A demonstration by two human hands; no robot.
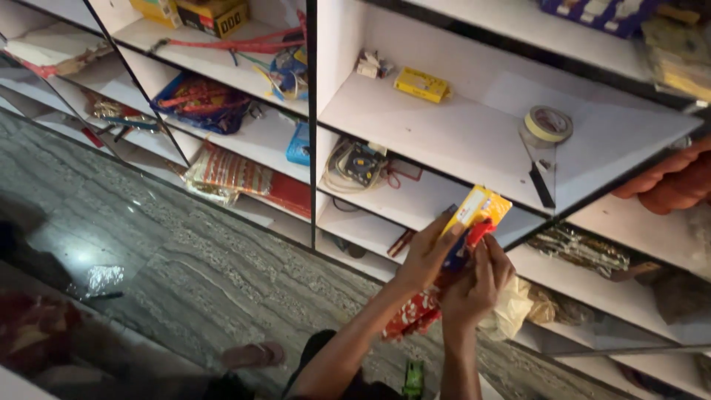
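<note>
My left hand (425,255) and my right hand (478,285) are raised together in front of a white shelf unit (459,133). Both grip a small yellow packet (481,207) with a red and blue part at its lower end. The left fingers hold its left edge, and the right fingers pinch the red part from below. The packet is tilted and sits just in front of the lip of a shelf.
The shelves hold a roll of tape (548,124), a yellow box (421,84), a coiled cable with a dark device (359,164), a blue basket (200,104) and wrapped bundles (229,172). A grey marbled floor (185,267) lies below, with a slipper (254,355) on it.
</note>
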